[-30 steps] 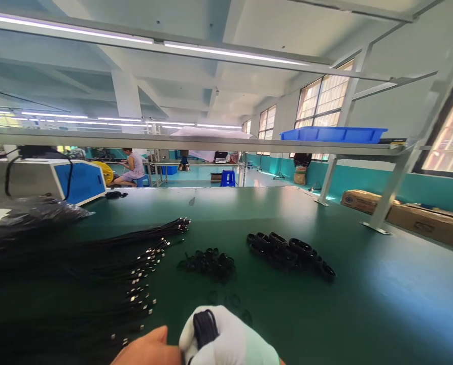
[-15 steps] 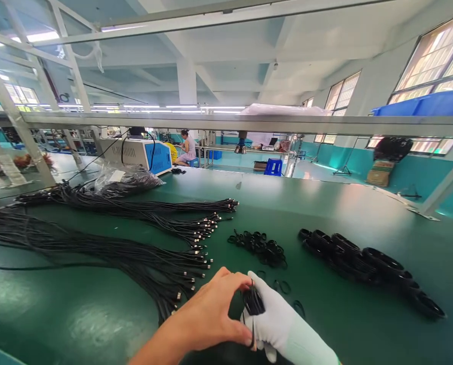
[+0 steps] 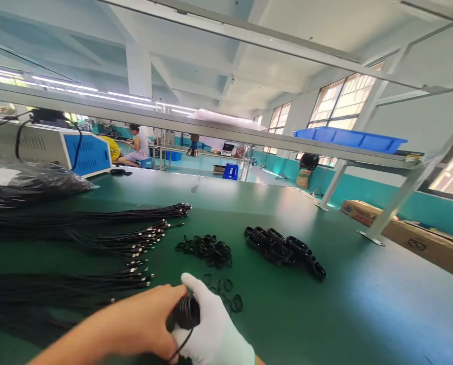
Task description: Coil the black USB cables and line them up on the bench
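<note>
My bare left hand [image 3: 142,324] and my white-gloved right hand [image 3: 211,334] meet low in the view over the green table [image 3: 344,304]. Both are closed on a small coiled black cable [image 3: 188,312], which sits between my left fingers and my right thumb. A loose strand hangs down from the coil. Several loose black bands [image 3: 226,296] lie just beyond my hands. Long black cables with metal plug ends [image 3: 135,248] stretch in from the left.
A pile of small black bands [image 3: 207,249] and a row of coiled cables [image 3: 285,247] lie mid-table. A blue and white machine [image 3: 59,149] and a plastic bag [image 3: 28,182] stand at the far left. A blue tray [image 3: 348,139] sits on the overhead shelf. A person sits far behind.
The view has swung right and back. My hands stay together on the coil, with my left fingers now wrapped closer round it.
</note>
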A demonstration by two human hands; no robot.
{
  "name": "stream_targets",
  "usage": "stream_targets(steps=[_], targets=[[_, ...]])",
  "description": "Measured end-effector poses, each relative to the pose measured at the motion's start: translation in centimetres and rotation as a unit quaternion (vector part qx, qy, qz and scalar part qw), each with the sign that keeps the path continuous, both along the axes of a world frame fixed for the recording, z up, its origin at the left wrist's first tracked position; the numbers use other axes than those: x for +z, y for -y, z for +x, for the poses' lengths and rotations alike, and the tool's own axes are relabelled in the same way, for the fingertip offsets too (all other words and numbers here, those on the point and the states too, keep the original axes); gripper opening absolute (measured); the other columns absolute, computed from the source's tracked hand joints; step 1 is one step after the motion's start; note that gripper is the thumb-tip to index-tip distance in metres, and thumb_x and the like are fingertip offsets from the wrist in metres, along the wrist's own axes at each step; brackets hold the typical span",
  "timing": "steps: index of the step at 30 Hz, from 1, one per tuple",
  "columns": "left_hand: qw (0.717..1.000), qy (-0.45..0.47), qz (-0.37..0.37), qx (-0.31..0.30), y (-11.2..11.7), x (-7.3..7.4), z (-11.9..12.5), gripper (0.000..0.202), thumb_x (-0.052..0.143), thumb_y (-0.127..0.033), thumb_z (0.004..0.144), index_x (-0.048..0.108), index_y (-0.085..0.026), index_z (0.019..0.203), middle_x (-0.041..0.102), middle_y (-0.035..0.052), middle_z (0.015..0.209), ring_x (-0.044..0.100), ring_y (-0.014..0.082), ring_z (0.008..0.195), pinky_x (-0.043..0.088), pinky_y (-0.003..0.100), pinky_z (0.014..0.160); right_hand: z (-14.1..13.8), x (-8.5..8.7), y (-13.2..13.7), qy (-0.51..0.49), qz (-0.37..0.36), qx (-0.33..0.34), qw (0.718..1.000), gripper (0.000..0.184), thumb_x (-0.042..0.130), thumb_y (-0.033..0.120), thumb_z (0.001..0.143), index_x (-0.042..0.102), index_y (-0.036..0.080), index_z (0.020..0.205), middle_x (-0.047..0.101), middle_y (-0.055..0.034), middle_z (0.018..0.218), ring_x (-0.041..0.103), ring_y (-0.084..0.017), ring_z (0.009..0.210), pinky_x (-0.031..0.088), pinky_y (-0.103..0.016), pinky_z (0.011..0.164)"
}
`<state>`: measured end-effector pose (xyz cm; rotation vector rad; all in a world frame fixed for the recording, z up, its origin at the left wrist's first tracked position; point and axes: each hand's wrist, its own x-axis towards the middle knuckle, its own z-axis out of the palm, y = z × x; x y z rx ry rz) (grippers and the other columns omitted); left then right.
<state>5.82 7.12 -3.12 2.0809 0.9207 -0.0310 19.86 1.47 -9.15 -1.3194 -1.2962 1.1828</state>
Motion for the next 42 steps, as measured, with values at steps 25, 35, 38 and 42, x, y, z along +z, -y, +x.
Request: stream_targets(steps=[25, 35, 38, 42], targets=[[0.859, 0.335, -0.316, 0.225, 1.9, -0.1, 0.4, 0.019, 0.062, -0.028, 0.062, 0.059, -0.015, 0.075, 0.064, 0.0019, 0.066, 0.059, 0.0117, 0.056, 0.051, 0.026, 0.060, 2.7, 0.2, 1.9, -0.394, -0.015, 0.247, 0.885, 0.049, 0.074, 0.034, 0.069, 0.045, 0.021, 0.106, 0.066, -0.0017, 0.063, 0.045, -0.004, 0.035, 0.034, -0.011, 0.032], [0.938, 0.246, 0.179, 0.168, 3.8, -0.8, 1.0, 0.041, 0.049, -0.005, 0.070, 0.069, -0.027, 0.098, 0.062, 0.0020, 0.098, 0.054, 0.0209, 0.096, 0.040, 0.035, 0.088, 2.0, 0.1, 1.6, -0.303, -0.119, 0.196, 0.925, 0.052, 0.076, 0.031, 0.059, 0.051, 0.011, 0.101, 0.060, 0.0001, 0.052, 0.045, -0.008, 0.033, 0.039, -0.017, 0.032], [0.940, 0.201, 0.208, 0.179, 3.8, -1.4, 1.7, 0.036, 0.046, -0.003, 0.070, 0.070, -0.024, 0.086, 0.060, 0.0011, 0.084, 0.055, 0.0177, 0.080, 0.042, 0.029, 0.073, 1.9, -0.3, 1.5, -0.317, -0.126, 0.190, 0.921, 0.052, 0.067, 0.053, 0.069, 0.052, 0.011, 0.097, 0.061, -0.0015, 0.050, 0.043, -0.007, 0.029, 0.030, -0.016, 0.028], [0.936, 0.208, 0.160, 0.234, 3.6, -2.2, 1.8, 0.027, 0.049, -0.005, 0.071, 0.069, -0.022, 0.078, 0.053, -0.0016, 0.074, 0.053, 0.0135, 0.068, 0.039, 0.024, 0.061, 2.0, -0.4, 1.3, -0.363, -0.170, 0.188, 0.897, 0.045, 0.045, 0.055, 0.082, 0.053, 0.012, 0.092, 0.061, -0.0041, 0.046, 0.045, -0.010, 0.027, 0.027, -0.017, 0.028]])
